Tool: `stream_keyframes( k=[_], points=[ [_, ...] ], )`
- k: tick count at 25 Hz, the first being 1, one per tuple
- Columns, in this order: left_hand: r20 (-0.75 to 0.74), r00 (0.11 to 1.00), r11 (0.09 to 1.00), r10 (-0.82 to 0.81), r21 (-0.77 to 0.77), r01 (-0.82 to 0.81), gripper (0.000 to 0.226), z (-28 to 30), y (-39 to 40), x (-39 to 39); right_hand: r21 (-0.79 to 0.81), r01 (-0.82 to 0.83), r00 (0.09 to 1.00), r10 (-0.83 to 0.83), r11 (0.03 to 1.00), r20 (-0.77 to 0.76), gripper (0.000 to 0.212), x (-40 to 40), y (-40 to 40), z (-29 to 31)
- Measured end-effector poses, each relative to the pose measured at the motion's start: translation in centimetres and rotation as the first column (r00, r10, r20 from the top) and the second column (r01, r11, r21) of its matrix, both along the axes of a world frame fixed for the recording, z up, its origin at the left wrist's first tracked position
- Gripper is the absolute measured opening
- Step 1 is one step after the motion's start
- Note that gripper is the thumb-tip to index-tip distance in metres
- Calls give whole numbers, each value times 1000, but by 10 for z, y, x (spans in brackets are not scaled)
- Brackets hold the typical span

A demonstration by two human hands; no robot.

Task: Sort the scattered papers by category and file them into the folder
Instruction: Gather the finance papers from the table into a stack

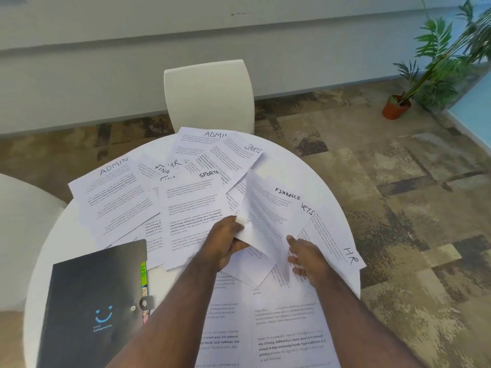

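Several printed sheets lie scattered over a round white table (305, 160), each hand-labelled ADMIN, SPORTS, FINANCE or HR. My left hand (225, 243) grips the lower left corner of a sheet labelled FINANCE (271, 208), which is lifted and buckled. My right hand (305, 258) rests with relaxed fingers at that sheet's lower right edge, beside a sheet labelled HR (337, 243). A black folder (93, 301) with a blue smile mark lies closed at the near left, with coloured tabs, one marked HR, along its right edge.
A white chair (210, 94) stands behind the table. Part of another white chair (24, 235) shows at the left. A potted plant (398, 104) stands on the patterned floor at the far right. Some sheets overhang the table's right rim.
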State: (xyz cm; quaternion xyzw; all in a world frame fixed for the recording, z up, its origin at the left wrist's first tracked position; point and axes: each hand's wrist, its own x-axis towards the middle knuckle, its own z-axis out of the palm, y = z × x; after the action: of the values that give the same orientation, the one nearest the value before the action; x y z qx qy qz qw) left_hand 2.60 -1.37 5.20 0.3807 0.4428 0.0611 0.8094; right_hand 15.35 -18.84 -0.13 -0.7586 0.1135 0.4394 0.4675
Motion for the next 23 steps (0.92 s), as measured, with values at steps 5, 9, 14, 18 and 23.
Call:
stream_keyframes(
  k=[5, 9, 14, 18, 23],
  points=[
    [212, 977, 992, -35, -108, 59, 30, 44, -29, 4, 52, -20, 955, 34, 998, -293, 63, -1, -30, 10],
    [270, 953, 988, -136, -28, 149, 26, 70, -46, -2, 180, 71, 866, 29, 981, -499, 58, -19, -46, 17],
    [303, 905, 955, -297, 109, 277, 22, 84, -41, -35, 487, 384, 761, 30, 785, -649, 42, -61, -43, 28],
    [245, 886, 919, -394, 123, 375, 43, 78, -16, -85, 569, 308, 938, -144, 762, -315, 31, -69, -27, 38],
    [230, 923, 950, -310, 36, 310, 43, 63, 39, -143, 431, 115, 988, -149, 895, 45, 23, -78, -9, 44]
  ],
)
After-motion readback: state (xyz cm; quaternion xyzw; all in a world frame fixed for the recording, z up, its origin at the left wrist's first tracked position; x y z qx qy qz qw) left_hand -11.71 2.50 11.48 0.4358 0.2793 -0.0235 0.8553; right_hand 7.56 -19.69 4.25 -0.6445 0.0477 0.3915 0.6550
